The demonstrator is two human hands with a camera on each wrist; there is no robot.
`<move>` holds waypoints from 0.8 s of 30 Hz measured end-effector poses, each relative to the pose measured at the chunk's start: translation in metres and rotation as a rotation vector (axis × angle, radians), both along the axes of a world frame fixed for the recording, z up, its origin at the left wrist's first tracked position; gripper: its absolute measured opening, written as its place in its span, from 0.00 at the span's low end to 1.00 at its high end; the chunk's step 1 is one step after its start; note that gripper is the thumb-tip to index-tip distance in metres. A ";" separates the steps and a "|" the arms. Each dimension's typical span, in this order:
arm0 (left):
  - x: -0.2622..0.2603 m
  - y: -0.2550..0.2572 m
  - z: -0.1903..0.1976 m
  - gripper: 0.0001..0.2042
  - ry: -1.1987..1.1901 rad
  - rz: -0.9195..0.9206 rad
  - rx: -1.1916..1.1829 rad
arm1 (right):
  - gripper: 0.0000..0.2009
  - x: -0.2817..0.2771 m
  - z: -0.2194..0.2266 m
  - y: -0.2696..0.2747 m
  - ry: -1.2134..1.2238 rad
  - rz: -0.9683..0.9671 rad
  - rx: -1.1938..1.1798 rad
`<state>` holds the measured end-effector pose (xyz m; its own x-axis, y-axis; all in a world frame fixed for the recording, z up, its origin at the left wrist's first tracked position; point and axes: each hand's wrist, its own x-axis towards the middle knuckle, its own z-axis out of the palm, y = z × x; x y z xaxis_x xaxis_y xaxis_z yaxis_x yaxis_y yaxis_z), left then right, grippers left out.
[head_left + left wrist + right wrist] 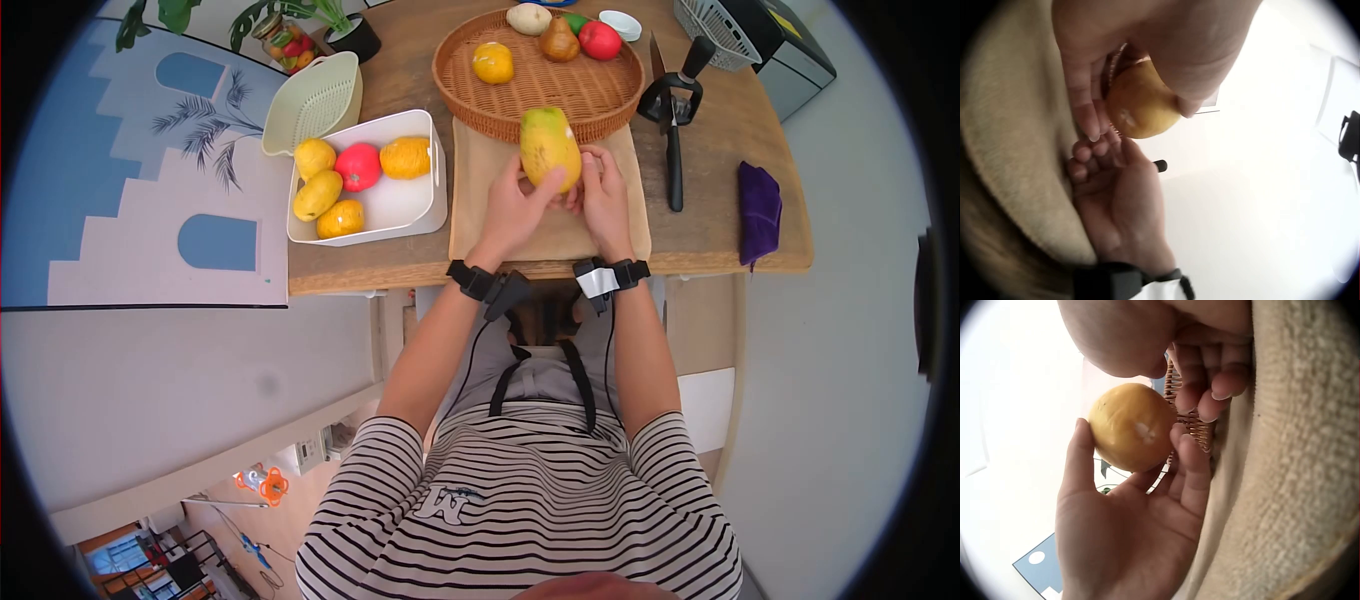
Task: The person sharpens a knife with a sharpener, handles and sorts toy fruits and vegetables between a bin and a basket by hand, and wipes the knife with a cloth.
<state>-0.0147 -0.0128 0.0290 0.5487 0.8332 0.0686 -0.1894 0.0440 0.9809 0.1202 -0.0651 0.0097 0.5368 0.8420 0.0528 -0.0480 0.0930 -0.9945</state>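
Note:
A yellow-green mango-like fruit [550,150] is held above the beige cloth [470,225] by the left hand [520,210]. In the right wrist view the left hand [1132,519] has its thumb on one side of the fruit [1132,428] and its fingers around the other. The right hand [607,205] is beside the fruit; its fingers are loosely bent, with a gap to the fruit in the right wrist view. In the left wrist view the right hand [1122,206] shows its palm, below the fruit [1141,103], and holds nothing.
A wicker tray [450,85] with several fruits stands behind the cloth. At the left are a white bin [440,195] with several fruits and a green colander [335,95]. A knife [675,170] in a black holder [685,100] and a purple cloth [760,213] lie to the right.

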 end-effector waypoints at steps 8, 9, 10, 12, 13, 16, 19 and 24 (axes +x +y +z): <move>-0.007 0.057 0.074 0.27 0.275 0.018 0.159 | 0.12 -0.002 0.000 -0.001 -0.042 0.022 -0.007; -0.006 0.061 0.071 0.28 0.179 0.114 0.171 | 0.12 -0.002 -0.001 -0.001 -0.045 0.023 -0.012; -0.006 0.061 0.076 0.30 0.084 0.207 0.182 | 0.12 -0.002 -0.001 -0.001 -0.046 0.022 -0.017; -0.011 0.057 0.082 0.32 0.117 0.147 0.177 | 0.11 -0.002 -0.003 -0.001 -0.034 0.026 -0.005; -0.013 0.058 0.077 0.30 0.039 0.217 0.202 | 0.11 -0.002 -0.004 -0.001 -0.025 0.034 0.003; -0.028 0.055 0.063 0.25 0.063 0.263 0.275 | 0.11 -0.002 -0.005 0.000 -0.036 0.048 0.003; -0.049 0.051 0.058 0.19 0.334 0.255 0.514 | 0.11 -0.003 -0.004 0.000 -0.050 0.046 -0.017; -0.082 0.063 0.062 0.16 0.636 0.355 0.842 | 0.11 -0.002 -0.006 0.000 -0.065 0.061 0.005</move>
